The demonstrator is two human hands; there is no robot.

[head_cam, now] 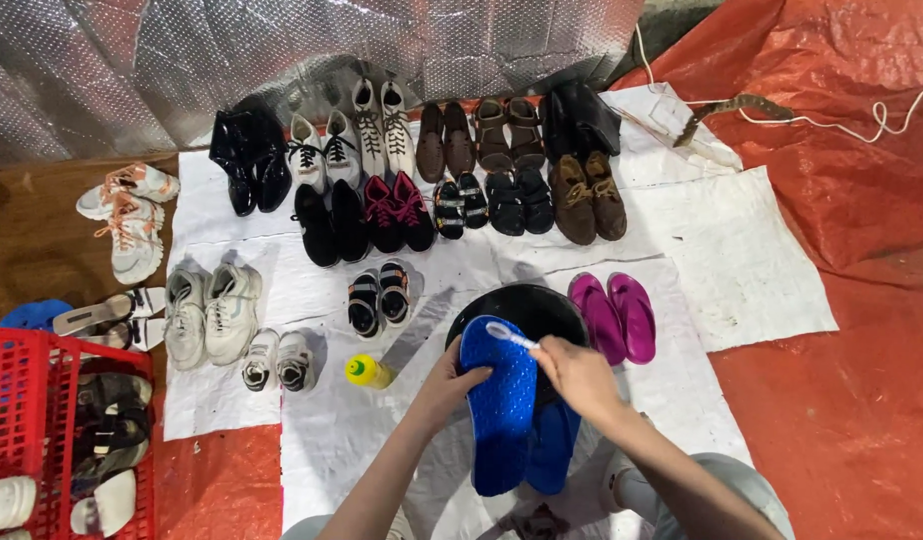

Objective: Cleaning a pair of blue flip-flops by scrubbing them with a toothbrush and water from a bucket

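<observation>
Kneeling view over white sheets (742, 270) spread on an orange tarp (862, 400). Left hand (450, 385) clenched around the left edge of a blue slipper (502, 405), holding it tilted over a black basin (527, 305); a second blue slipper (554, 445) partly hidden under the first. Right hand (580, 375) closed on a small white brush (510, 335), bristles touching the far end of the slipper sole. Yellow bottle (367, 372) lying just left of the basin, pink slippers (614, 315) just right of it. Farther away, rows of shoes: black boots (247, 160), white sneakers (210, 312), brown shoes (587, 195). Red basket (32, 420) with sandals at the near left.

Possible trouble from here: slipper probably wet, so the one-sided grip may slide and the slipper may drop into the basin, with a splash on the dry pairs nearby. Hard brushing at the far end could also twist the slipper out of the hand. Bottle close to the left elbow, easy to knock and roll.
</observation>
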